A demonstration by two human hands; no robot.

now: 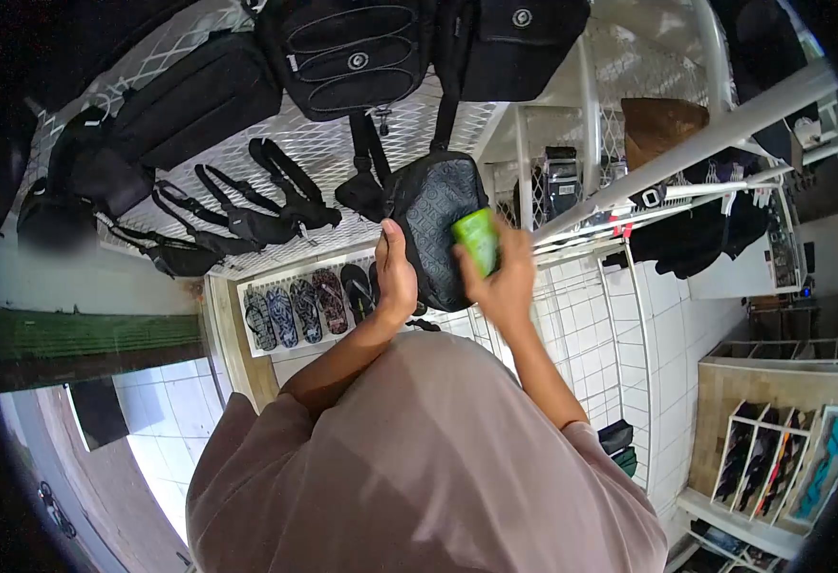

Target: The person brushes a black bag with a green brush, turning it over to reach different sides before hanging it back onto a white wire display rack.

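A small black patterned bag [433, 215] hangs by its strap from a white wire grid wall [333, 143]. My left hand [395, 272] grips the bag's left edge, thumb in front and fingers behind it. My right hand [505, 282] holds a small bright green object [477, 239], which looks like a cloth or pad, pressed against the front of the bag. Both forearms reach out from my grey-brown shirt [419, 458].
More black bags [352, 53] and waist packs [247, 224] hang on the grid. Below them stands a rack of flip-flops [304, 306]. A white metal rail [705, 143] with dark clothes runs at the right. Another sandal rack [782, 458] stands on the white tiled floor.
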